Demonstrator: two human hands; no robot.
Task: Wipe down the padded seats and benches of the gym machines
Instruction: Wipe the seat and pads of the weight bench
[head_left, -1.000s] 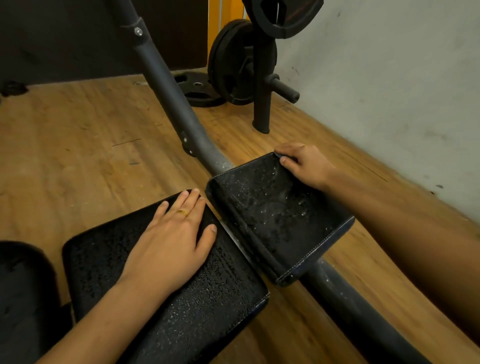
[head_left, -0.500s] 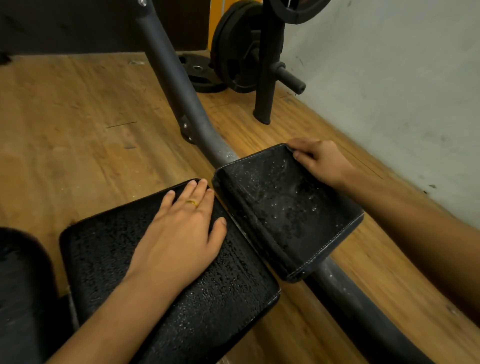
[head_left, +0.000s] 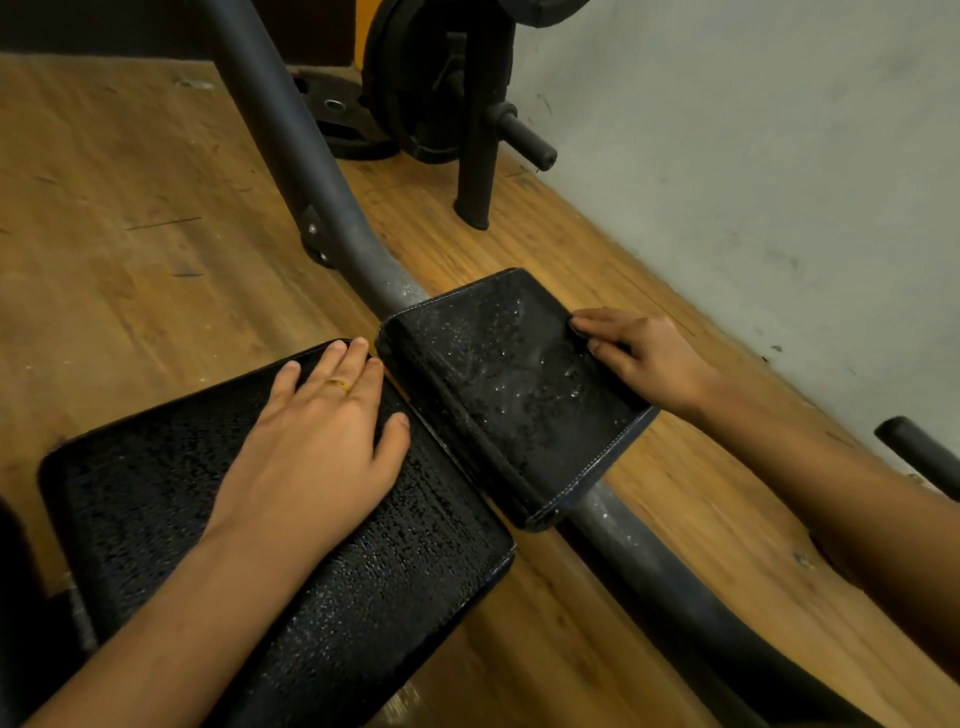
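Right hand (head_left: 641, 358): I've slid it off the far corner of the small pad (head_left: 498, 395) and along the pad's right edge toward me. It now grips about midway down that edge, fingertips on the top face.
View: my head has dipped and moved in closer over the small pad.
Weight rack (head_left: 475, 130): beyond the small pad, it now sits higher in my sight, its top cut off.
Dark bar end (head_left: 917, 447): newly in sight, right of the small pad, near the wall.
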